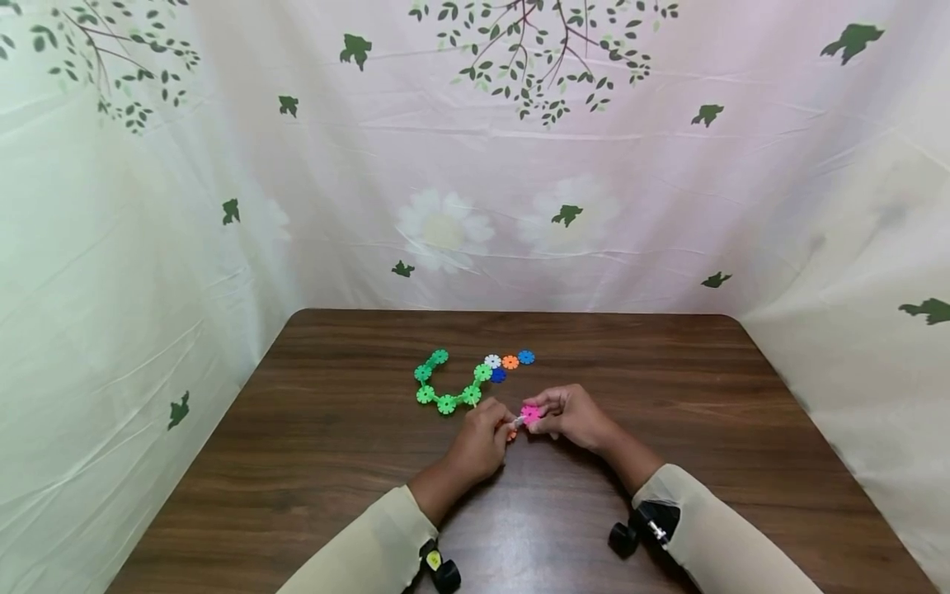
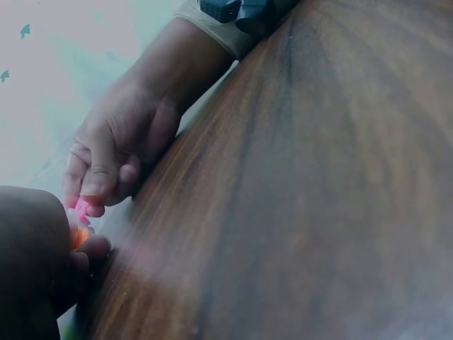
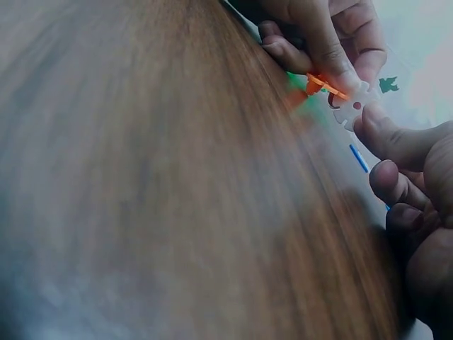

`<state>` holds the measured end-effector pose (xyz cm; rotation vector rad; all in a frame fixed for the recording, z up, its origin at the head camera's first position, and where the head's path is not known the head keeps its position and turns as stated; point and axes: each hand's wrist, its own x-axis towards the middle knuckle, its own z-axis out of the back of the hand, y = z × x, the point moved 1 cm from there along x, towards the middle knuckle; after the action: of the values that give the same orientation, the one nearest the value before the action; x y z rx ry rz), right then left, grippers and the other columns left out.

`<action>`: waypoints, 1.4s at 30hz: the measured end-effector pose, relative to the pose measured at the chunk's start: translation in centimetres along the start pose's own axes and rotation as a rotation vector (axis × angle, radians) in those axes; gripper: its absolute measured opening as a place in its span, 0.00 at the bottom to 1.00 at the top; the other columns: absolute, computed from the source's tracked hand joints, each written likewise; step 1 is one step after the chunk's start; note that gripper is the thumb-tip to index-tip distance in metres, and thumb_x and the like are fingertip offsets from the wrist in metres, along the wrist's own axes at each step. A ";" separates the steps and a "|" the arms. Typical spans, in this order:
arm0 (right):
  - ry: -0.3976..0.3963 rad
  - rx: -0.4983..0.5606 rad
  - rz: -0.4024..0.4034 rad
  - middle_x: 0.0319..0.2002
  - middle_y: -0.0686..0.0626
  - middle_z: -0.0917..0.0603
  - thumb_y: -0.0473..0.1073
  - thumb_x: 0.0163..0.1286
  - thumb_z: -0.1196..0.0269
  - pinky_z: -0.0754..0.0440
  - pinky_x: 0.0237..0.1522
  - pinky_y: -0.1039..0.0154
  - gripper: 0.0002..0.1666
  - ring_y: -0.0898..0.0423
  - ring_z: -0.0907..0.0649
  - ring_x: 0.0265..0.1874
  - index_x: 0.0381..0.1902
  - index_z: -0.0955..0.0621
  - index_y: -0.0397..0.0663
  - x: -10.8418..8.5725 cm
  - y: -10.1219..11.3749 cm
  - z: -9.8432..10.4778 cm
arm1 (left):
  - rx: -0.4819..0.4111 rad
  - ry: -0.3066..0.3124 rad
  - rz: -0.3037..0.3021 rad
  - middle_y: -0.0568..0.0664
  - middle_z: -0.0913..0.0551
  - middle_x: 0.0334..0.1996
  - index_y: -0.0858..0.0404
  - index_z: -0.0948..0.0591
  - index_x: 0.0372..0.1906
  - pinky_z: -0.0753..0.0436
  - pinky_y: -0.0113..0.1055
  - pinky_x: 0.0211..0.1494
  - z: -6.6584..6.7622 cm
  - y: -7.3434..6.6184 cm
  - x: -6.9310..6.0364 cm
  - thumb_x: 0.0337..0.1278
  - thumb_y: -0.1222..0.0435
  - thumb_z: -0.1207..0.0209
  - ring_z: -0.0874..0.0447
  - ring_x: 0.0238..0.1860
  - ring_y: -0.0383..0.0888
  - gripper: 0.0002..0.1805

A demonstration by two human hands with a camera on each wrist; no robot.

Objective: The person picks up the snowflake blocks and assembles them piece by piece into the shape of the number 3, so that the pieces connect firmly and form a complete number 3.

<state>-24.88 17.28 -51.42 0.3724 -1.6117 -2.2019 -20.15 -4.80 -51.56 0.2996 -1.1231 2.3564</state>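
Pink disc [image 1: 531, 413], pinched by right grip [image 1: 582, 418], is part-hidden; left grip [image 1: 478, 444] clamps half-covered orange disc [image 3: 328, 86].

Counter [image 1: 334, 462]: six face-up green discs [image 1: 446, 404], two blue discs [image 1: 526, 357], one white disc [image 1: 493, 361], one orange disc [image 1: 510, 362]; held: one pink disc [image 1: 531, 414], one white piece [image 3: 347, 115], at least one orange piece [image 3: 327, 86]

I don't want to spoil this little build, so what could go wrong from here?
The right hand pinches the small pink disc, which could slip as it meets the white disc. Pushing there might also loosen the orange disc, since the left hand pinches about where white and orange meet. And the left hand is close to the green chain, so a stray move may nudge it.
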 end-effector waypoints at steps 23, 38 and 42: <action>0.031 -0.094 0.070 0.41 0.38 0.08 0.33 0.76 0.31 0.19 0.29 0.68 0.18 0.64 0.19 0.26 0.61 0.12 0.34 -0.3 -0.3 -0.1 | 0.170 -0.082 -0.020 0.59 0.07 0.50 0.69 0.11 0.52 0.08 0.45 0.56 0.1 -0.4 -0.2 0.67 0.76 0.36 0.06 0.53 0.53 0.12; -0.027 -0.124 0.063 0.42 0.40 0.07 0.34 0.75 0.29 0.18 0.29 0.67 0.17 0.63 0.18 0.26 0.59 0.12 0.36 0.0 -0.1 -0.6 | 0.250 -0.094 -0.014 0.54 0.04 0.46 0.64 0.07 0.51 0.08 0.43 0.51 0.5 -0.7 -0.2 0.65 0.67 0.26 0.04 0.48 0.49 0.12; -0.028 -0.101 0.071 0.44 0.38 0.09 0.34 0.77 0.31 0.15 0.31 0.65 0.18 0.60 0.16 0.28 0.61 0.13 0.33 0.2 -0.3 -0.2 | 0.301 -0.102 0.007 0.53 0.04 0.46 0.63 0.07 0.50 0.07 0.43 0.50 0.4 -0.7 -0.3 0.64 0.67 0.25 0.04 0.47 0.48 0.11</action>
<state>-25.04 17.09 -51.78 0.2535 -1.4966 -2.2338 -19.57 -4.83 -51.00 0.5277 -0.8099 2.5399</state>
